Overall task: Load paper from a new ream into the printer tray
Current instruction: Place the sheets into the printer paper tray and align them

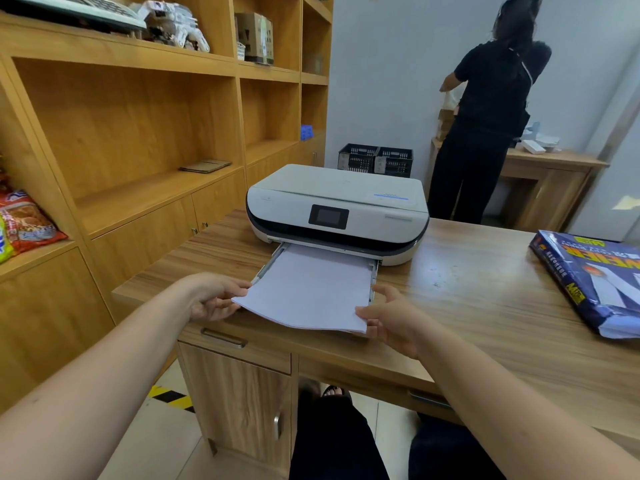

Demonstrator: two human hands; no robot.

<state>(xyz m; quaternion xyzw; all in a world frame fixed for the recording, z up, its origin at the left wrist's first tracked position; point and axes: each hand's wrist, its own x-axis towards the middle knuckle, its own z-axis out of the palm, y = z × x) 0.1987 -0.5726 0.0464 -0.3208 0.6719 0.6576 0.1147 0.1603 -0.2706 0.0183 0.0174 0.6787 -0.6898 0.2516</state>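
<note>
A white printer (337, 211) stands on the wooden desk (467, 306) with its paper tray (272, 263) pulled out toward me. A stack of white paper (311, 289) lies partly in the tray, its near end sticking out past the tray front. My left hand (213, 301) grips the stack's near left corner. My right hand (389, 318) holds the near right corner, thumb on top. The torn-open blue ream wrapper (595, 282) with paper inside lies at the desk's right.
A wooden shelf unit (138, 133) fills the left side, with snack bags (24, 223) at its left edge. A person in black (485, 126) stands at a side table in the back. Black crates (375, 161) sit behind the printer. The desk has a drawer and cabinet door below.
</note>
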